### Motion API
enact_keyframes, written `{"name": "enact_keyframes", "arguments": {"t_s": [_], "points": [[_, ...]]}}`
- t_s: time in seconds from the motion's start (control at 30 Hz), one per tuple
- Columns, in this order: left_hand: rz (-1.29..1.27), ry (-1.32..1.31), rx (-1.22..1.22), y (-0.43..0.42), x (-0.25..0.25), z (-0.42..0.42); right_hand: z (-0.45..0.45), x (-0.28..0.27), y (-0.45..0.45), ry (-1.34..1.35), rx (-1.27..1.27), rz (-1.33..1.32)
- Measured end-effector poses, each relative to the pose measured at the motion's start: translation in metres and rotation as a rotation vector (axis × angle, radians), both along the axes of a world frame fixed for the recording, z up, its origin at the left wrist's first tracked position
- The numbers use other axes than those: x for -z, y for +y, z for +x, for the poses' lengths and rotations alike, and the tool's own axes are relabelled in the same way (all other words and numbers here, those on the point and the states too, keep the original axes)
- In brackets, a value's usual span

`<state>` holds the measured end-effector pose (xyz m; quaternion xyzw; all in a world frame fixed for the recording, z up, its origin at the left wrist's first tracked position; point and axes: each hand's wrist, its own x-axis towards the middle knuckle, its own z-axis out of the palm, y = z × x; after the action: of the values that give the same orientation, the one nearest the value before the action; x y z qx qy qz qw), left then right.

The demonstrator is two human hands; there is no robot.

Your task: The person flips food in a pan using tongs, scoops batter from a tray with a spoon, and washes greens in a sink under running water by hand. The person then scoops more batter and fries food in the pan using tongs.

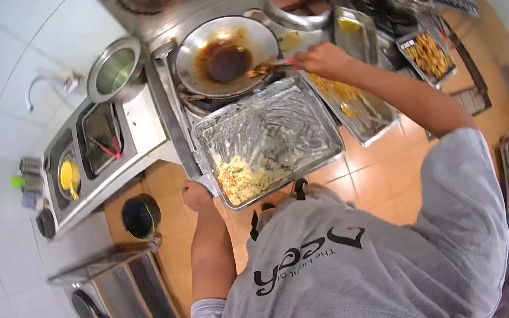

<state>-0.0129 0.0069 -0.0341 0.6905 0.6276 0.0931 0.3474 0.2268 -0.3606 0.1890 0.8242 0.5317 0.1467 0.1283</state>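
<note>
My right hand (324,62) is closed around what look like tongs (282,63), reaching over the right rim of a wok (227,55). Browned food (261,71) is at their tip; dark oil sits in the wok's bottom. Low at the stove's front left corner, my left hand (196,195) is closed; whatever its fingers grip is hidden. Close beside it is a large metal tray (282,123), smeared with pale batter, with a heap of shredded, battered food (241,178) in its near left corner.
Right of the tray stands a long tray (366,115) with orange-yellow residue. Farther right, a small tray (428,57) holds fried pieces. A steel pot (114,71) stands left of the stove, beside the sink (102,139). A black pan (141,218) is low on the left.
</note>
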Motion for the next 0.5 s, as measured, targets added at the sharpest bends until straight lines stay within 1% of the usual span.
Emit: {"name": "enact_keyframes", "arguments": {"t_s": [0.07,0.17,0.27,0.3,0.4,0.43,0.47,0.5], "points": [[-0.024,0.033,-0.037,-0.004,-0.003,0.003,-0.006,0.004,0.009,0.013,-0.02,0.091],[-0.001,-0.007,-0.044,-0.01,-0.013,0.001,-0.015,0.024,0.01,0.041,0.043,0.248],[0.163,-0.058,-0.031,-0.014,-0.008,-0.001,-0.021,0.045,0.002,-0.017,0.126,0.348],[0.061,-0.055,-0.092,-0.001,0.006,0.001,-0.022,0.05,-0.005,-0.009,0.186,0.366],[0.253,-0.32,-0.089,-0.004,0.015,-0.006,-0.03,0.049,-0.052,-0.01,0.206,0.539],[0.3,-0.289,-0.063,0.007,0.032,-0.009,-0.035,0.046,-0.076,-0.015,0.215,0.615],[0.35,-0.146,-0.004,0.037,0.064,-0.019,-0.04,0.041,-0.101,-0.023,0.225,0.692],[0.38,0.056,0.056,0.063,0.092,-0.026,-0.043,0.037,-0.127,-0.034,0.234,0.768]]}}
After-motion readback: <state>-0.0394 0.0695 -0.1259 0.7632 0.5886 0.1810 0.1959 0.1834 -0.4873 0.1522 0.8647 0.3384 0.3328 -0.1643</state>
